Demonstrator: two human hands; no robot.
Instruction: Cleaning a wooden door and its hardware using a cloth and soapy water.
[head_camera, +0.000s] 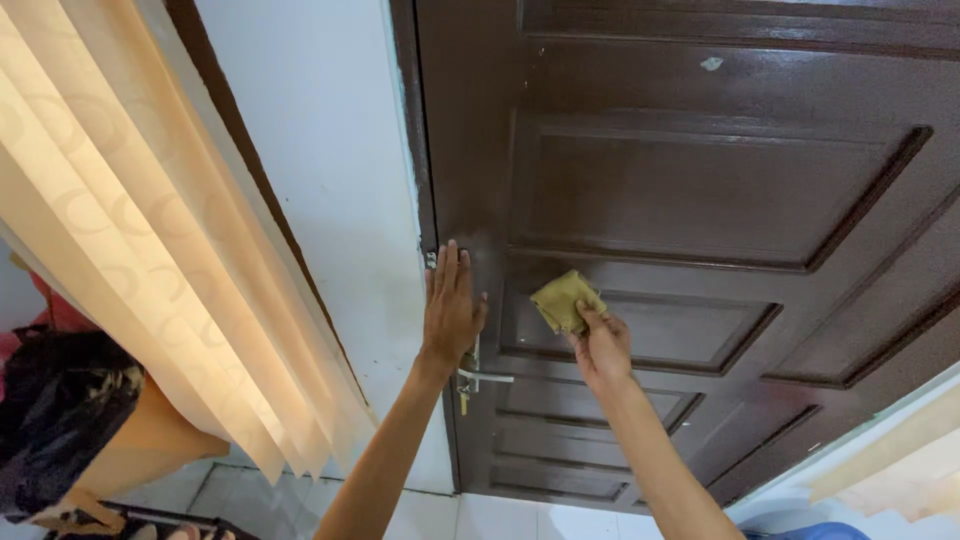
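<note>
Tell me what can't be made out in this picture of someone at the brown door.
- Head view: the door runs past the top and right edges, so its full shape is unseen.
- The lever handle is partly hidden behind the left hand; any lock there is too small to read.
- The yellow cloth is bunched, its lower corner hidden in the right hand.
- The dark bundle at lower left is cut off.

Upper right: door (700, 180) panels unobstructed. Lower centre: lever handle (484, 377) protrudes. Left: vertical blinds (130, 250) block passage.
</note>
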